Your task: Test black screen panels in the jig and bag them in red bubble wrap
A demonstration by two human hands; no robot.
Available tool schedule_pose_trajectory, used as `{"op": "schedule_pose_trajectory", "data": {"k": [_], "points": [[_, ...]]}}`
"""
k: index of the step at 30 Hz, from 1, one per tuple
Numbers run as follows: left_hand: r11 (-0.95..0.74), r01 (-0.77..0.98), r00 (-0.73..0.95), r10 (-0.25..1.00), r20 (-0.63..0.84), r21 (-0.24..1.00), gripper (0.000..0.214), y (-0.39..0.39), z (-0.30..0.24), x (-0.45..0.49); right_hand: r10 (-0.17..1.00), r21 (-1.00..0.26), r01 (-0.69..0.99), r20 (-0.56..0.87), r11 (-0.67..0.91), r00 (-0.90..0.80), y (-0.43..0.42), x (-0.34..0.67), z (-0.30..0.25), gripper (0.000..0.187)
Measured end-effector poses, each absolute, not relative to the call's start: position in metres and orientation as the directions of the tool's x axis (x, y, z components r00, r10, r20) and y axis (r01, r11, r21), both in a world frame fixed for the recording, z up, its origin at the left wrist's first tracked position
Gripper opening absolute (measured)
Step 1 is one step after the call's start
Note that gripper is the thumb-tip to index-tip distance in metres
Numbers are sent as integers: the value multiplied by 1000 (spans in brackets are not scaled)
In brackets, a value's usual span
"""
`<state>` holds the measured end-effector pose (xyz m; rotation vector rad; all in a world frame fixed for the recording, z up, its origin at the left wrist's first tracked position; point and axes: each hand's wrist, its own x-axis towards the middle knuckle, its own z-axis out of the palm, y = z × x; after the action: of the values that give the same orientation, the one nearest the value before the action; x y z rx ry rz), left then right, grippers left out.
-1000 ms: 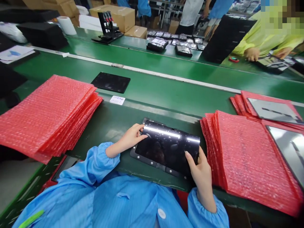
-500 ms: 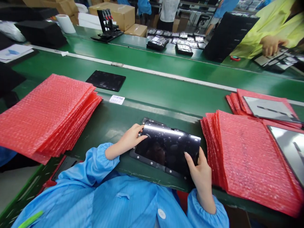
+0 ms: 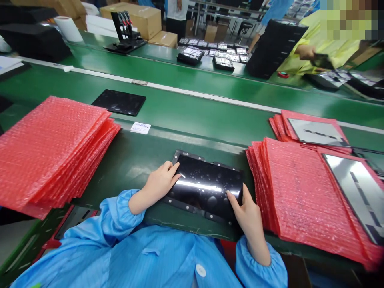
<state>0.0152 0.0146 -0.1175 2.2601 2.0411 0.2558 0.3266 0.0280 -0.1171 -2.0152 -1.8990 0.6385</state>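
Since the thin, shiny black panel (image 3: 207, 182) looks bendy, the left hand (image 3: 162, 182) pinches it at ten o'clock, the right hand (image 3: 249, 216) at four, likely steadying it over the dark, flat, silver-dotted base (image 3: 192, 209). Red bubble-wrap stacks (image 3: 54, 148) sit at nine and three.

Blue smock (image 3: 162, 262) — white button (image 3: 201, 270)

On the green bench (image 3: 135, 154): a black frame (image 3: 196, 210), a dark panel (image 3: 119, 102), a label (image 3: 141, 128), red bubble-wrap stacks (image 3: 306, 196).

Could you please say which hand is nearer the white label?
Left: the left hand is below and right of the white label; the right hand is much farther right.
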Motion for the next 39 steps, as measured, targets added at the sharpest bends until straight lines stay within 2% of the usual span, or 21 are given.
{"op": "schedule_pose_trajectory", "data": {"k": [3, 5, 7, 10, 13, 16, 20, 23, 25, 26, 30, 33, 37, 39], "points": [[-112, 987, 108, 993, 42, 112, 44, 16, -113, 16, 990, -251, 968, -143, -32, -4, 30, 327, -113, 75], [-123, 991, 122, 992, 21, 57, 43, 18, -108, 17, 993, -70, 997, -110, 41, -49, 32, 328, -112, 73], [-141, 990, 141, 990, -6, 11, 42, 20, -103, 18, 989, -5, 989, -10, 149, -149, 35, 330, -113, 66], [-166, 986, 166, 986, -27, -21, 42, 22, -97, 19, 926, -50, 937, 182, 345, -331, 39, 333, -115, 52], [-201, 978, 202, 979, 20, -45, 42, 24, -97, 18, 889, -114, 898, 239, 425, -390, 42, 334, -113, 42], [-248, 967, 252, 965, 75, -54, 43, 26, -102, 11, 914, -195, 899, 191, 392, -357, 40, 334, -107, 40], [-364, 931, 359, 924, 129, 20, 47, 27, -119, -7, 933, -251, 900, 50, 357, -357, 36, 338, -99, 60], [-440, 894, 433, 897, 85, 91, 77, 25, -134, -21, 915, -257, 892, -64, 371, -399, 34, 343, -96, 80], [-450, 882, 450, 892, 34, 136, 102, 23, -141, -28, 911, -245, 898, -102, 366, -399, 33, 343, -97, 87], [-442, 884, 445, 896, 14, 151, 108, 22, -143, -29, 914, -235, 904, -111, 357, -390, 33, 343, -98, 88], [-381, 908, 388, 921, -12, 175, 101, 19, -144, -30, 922, -199, 915, -99, 350, -374, 33, 343, -98, 86], [-396, 903, 401, 916, 3, 165, 94, 16, -144, -28, 917, -187, 908, -69, 376, -394, 34, 340, -92, 86], [-383, 916, 379, 924, 51, 118, 89, 12, -144, -18, 939, -131, 931, -4, 340, -343, 42, 317, -83, 67], [-334, 937, 328, 942, 70, 104, 87, 10, -145, -9, 929, -116, 922, 60, 370, -365, 49, 295, -85, 55]]}}
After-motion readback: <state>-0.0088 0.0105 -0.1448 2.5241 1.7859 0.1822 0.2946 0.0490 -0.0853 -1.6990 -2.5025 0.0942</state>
